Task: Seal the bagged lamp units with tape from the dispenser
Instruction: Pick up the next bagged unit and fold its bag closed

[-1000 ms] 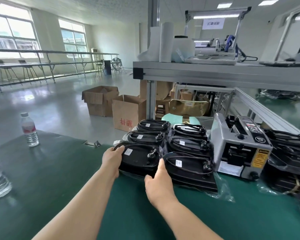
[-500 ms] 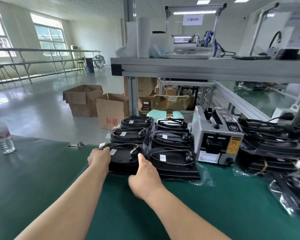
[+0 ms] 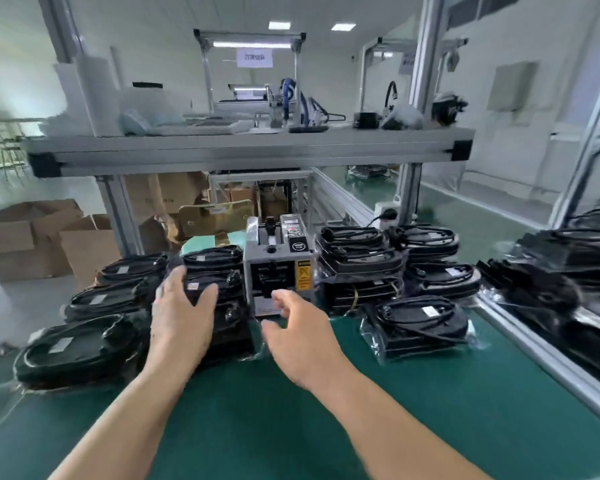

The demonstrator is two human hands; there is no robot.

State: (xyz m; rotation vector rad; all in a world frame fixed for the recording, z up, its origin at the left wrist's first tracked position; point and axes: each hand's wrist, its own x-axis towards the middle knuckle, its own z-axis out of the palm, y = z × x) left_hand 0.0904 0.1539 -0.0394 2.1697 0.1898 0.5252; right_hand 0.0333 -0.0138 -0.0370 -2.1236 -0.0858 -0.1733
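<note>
The grey tape dispenser (image 3: pixel 280 268) stands at the middle of the green table (image 3: pixel 257 427), its yellow warning label facing me. Black lamp units in clear bags (image 3: pixel 84 348) lie stacked in rows to its left, and more bagged units (image 3: pixel 416 323) lie to its right. My left hand (image 3: pixel 182 317) hovers with spread fingers over the stack just left of the dispenser. My right hand (image 3: pixel 296 334) is in front of the dispenser's outlet, fingers loosely bent, holding nothing. The frame is motion-blurred.
An aluminium-framed shelf (image 3: pixel 246 150) crosses above the table's far side, carrying white rolls and equipment. Cardboard boxes (image 3: pixel 39 237) stand on the floor at the left. An aluminium rail (image 3: pixel 540 355) and more bagged units border the table on the right.
The view swung right, putting the dispenser at centre. Both hands left the near-left bagged unit; the left now hovers over the stack beside the dispenser and the right has reached the outlet.
</note>
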